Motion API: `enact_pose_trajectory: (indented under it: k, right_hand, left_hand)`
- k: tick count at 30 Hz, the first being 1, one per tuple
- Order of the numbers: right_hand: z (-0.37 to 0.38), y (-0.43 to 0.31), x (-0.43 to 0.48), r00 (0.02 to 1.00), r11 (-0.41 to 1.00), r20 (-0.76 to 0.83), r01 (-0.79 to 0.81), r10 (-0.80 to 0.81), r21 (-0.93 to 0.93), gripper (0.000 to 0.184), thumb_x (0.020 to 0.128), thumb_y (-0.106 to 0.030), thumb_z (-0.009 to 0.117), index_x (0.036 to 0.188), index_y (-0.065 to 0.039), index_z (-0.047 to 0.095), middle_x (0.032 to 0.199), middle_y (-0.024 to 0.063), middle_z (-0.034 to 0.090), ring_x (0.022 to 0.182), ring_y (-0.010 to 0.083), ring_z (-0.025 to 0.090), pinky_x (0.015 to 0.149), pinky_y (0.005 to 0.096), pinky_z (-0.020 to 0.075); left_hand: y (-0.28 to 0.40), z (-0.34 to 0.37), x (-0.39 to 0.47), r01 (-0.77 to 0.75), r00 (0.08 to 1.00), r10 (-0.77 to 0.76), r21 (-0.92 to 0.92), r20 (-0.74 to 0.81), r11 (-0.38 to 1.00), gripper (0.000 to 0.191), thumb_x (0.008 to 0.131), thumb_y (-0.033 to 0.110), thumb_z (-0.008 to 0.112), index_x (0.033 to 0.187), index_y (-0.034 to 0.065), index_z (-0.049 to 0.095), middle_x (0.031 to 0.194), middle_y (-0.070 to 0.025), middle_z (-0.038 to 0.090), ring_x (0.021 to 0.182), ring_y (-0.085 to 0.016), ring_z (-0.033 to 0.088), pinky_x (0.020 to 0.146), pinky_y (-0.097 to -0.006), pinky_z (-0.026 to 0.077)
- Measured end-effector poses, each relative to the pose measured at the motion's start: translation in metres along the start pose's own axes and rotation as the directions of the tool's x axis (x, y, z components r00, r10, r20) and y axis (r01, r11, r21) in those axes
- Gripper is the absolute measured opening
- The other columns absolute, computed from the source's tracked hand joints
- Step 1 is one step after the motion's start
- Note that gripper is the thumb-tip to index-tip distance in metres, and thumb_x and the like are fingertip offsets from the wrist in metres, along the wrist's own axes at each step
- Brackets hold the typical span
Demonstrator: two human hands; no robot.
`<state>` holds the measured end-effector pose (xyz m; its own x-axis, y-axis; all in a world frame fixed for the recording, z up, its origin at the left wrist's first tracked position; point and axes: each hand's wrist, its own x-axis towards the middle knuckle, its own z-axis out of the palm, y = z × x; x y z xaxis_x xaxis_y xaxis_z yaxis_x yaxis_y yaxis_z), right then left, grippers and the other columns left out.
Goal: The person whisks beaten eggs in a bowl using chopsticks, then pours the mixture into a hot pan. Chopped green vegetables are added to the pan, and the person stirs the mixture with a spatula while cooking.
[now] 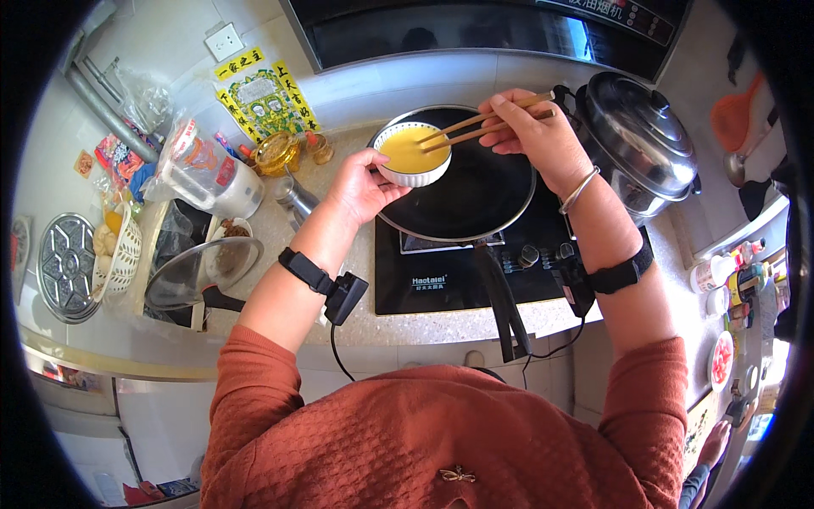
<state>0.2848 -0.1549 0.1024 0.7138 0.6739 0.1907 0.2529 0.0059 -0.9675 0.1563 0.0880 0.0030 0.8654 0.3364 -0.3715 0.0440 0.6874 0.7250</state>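
Observation:
Between the fingers and thumb of my left hand (365, 188) is a small white ribbed bowl (416, 178) of yellow liquid (407, 149) that looks like beaten egg. I hold it over the left side of a black frying pan (470, 197). A pair of wooden chopsticks (474, 124) is gripped in my right hand (531, 130), their tips dipping into the liquid. The pan sits on a black gas hob (420, 296), its black handle (499, 299) pointing towards me. The visible pan surface is dark; its left part is hidden behind the bowl.
A lidded steel pot (636, 140) stands close by my right hand. Left are a glass lid (203, 273), a plastic-wrapped container (216, 172) and an amber glass jar (278, 153). Bottles (747, 283) and a plate of red pieces (722, 359) line the right; another person's hand (715, 442) shows below.

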Motion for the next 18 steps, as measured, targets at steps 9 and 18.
enact_pose_trajectory:
  k: [9, 18]
  right_hand:
    - [-0.002, -0.018, 0.001, 1.000, 0.999, -0.013, -0.019, 0.019, -0.029, 0.034, 0.103, -0.033, 0.056, 0.105, -0.003, 0.070, 0.088, 0.0099, 0.072, 0.077, 0.0163, 0.073, 0.071, 0.0250, 0.0590]
    - [0.001, -0.027, 0.005, 0.985, 0.982, -0.067, 0.148, -0.157, -0.121, 0.033, 0.103, -0.032, 0.055, 0.108, -0.004, 0.071, 0.090, 0.0103, 0.073, 0.081, 0.0164, 0.074, 0.073, 0.0257, 0.0604]
  left_hand:
    - [0.008, 0.018, -0.008, -0.062, 0.996, 0.064, -0.036, 0.057, 0.997, 0.043, 0.082, 0.016, 0.062, 0.119, -0.0022, 0.052, 0.115, -0.0207, 0.058, 0.105, -0.035, 0.059, 0.095, -0.0499, 0.051]
    - [0.016, 0.025, -0.019, -0.114, 0.988, 0.117, -0.033, 0.101, 0.993, 0.044, 0.081, 0.017, 0.064, 0.120, 0.0002, 0.053, 0.117, -0.0183, 0.058, 0.106, -0.033, 0.059, 0.095, -0.0488, 0.050]
